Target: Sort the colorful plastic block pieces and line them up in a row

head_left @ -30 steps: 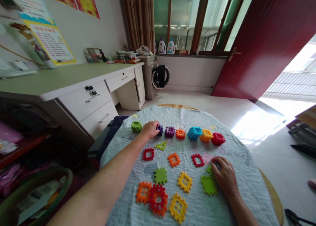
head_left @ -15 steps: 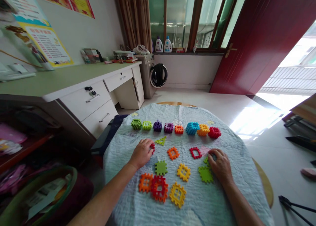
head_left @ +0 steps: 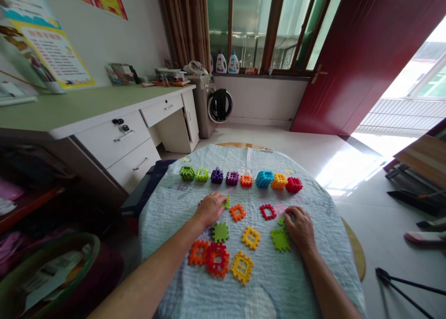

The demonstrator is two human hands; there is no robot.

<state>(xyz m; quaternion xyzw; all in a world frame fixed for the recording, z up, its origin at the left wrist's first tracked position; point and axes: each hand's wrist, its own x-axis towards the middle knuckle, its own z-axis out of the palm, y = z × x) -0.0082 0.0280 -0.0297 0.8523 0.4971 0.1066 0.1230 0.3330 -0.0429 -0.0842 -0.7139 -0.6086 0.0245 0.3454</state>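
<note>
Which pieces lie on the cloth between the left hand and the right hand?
In the head view, an orange frame piece and a red frame piece lie between the left hand and the right hand.

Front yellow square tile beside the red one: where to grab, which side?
Probably best: pinch the yellow tile across its near and far toothed edges, or hook a fingertip through one open window. It lies flat on the quilt, so there is no side wall to grab. Come from above and the right: its left edge is crowded by the red tile, while the right side is bare cloth.
</note>
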